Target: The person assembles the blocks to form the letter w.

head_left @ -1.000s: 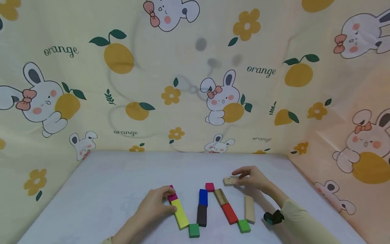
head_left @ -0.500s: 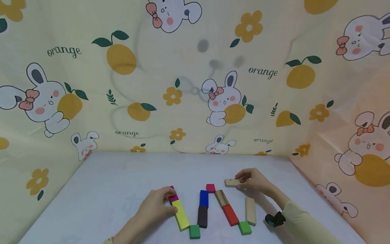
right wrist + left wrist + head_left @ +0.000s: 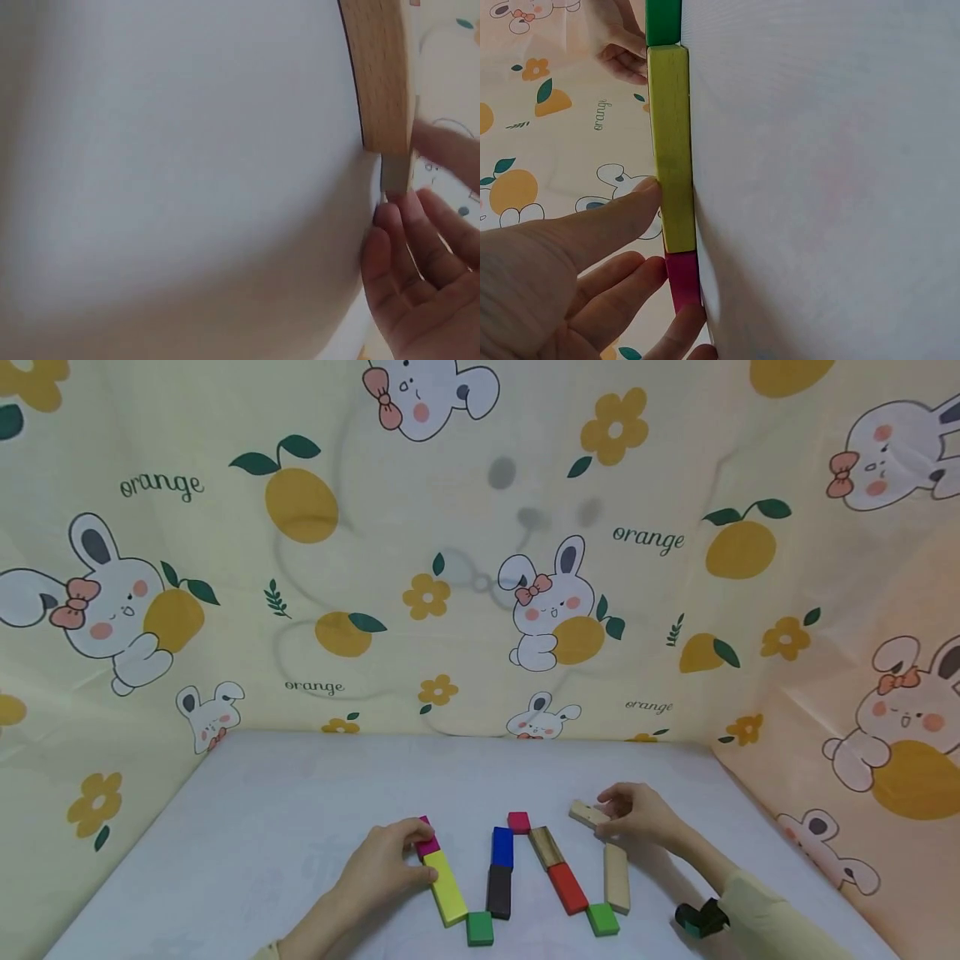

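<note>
On the left, my left hand [image 3: 386, 864] curls its fingers about the magenta block [image 3: 428, 846], fingertips on its sides, while the thumb rests against the yellow block [image 3: 446, 889]. The left wrist view shows magenta and yellow blocks [image 3: 673, 150] end to end. My right hand [image 3: 641, 814] holds a pale wooden block [image 3: 587, 813] with small dark dots between thumb and fingers, at the table's back right. That block lies slanted, its near end by the top of an upright-running pale wooden block [image 3: 617, 878]. In the right wrist view the hand [image 3: 427, 277] partly hides the pieces.
A zigzag of blocks runs between the hands: green [image 3: 480, 928], black [image 3: 498, 892], blue [image 3: 502, 847], red-pink [image 3: 518, 822], brown [image 3: 545, 847], red [image 3: 567, 888] and light green [image 3: 603, 919]. Patterned cloth walls [image 3: 465, 635] enclose the white table [image 3: 247, 827].
The right hand has moved right and slightly nearer with the dotted wooden block, which turned from nearly level to slanted. The left hand has stayed in place.
</note>
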`<action>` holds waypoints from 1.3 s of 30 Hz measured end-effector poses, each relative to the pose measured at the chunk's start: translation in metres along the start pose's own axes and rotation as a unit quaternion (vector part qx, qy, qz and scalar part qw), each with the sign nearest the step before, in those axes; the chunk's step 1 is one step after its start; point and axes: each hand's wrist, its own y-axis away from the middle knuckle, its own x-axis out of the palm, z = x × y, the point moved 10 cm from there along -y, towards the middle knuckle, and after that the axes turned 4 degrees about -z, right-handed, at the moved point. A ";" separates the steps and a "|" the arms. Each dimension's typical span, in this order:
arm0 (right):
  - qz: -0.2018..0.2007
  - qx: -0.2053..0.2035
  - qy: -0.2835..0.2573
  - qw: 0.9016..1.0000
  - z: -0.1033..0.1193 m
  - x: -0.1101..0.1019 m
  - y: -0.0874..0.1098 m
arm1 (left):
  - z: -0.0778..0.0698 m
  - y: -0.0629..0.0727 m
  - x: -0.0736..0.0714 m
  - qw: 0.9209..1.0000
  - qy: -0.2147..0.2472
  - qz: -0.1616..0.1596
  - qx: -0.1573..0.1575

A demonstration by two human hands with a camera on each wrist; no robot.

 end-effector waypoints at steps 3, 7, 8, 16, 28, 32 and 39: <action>0.013 -0.002 -0.014 1.000 0.001 -0.002 0.004 | 0.001 0.000 0.000 1.000 0.001 -0.001 0.001; 0.026 -0.030 -0.040 0.998 0.002 -0.006 0.003 | 0.000 0.001 -0.002 1.000 0.003 -0.003 0.009; 0.031 -0.041 -0.050 0.997 0.003 -0.006 0.003 | 0.000 0.001 -0.002 1.000 0.002 -0.004 0.008; 0.122 -0.066 -0.150 0.979 -0.003 0.006 -0.001 | 0.002 0.000 -0.002 1.000 0.002 -0.003 0.001; 0.165 -0.086 -0.137 0.973 0.000 0.014 -0.003 | 0.002 0.000 -0.001 1.000 0.005 0.002 -0.008; 0.174 -0.095 -0.128 0.972 0.000 0.017 -0.004 | 0.001 0.000 0.000 1.000 0.006 0.005 -0.010; 0.178 -0.091 -0.127 0.971 -0.002 0.018 -0.007 | 0.001 -0.001 -0.001 1.000 0.006 0.002 -0.013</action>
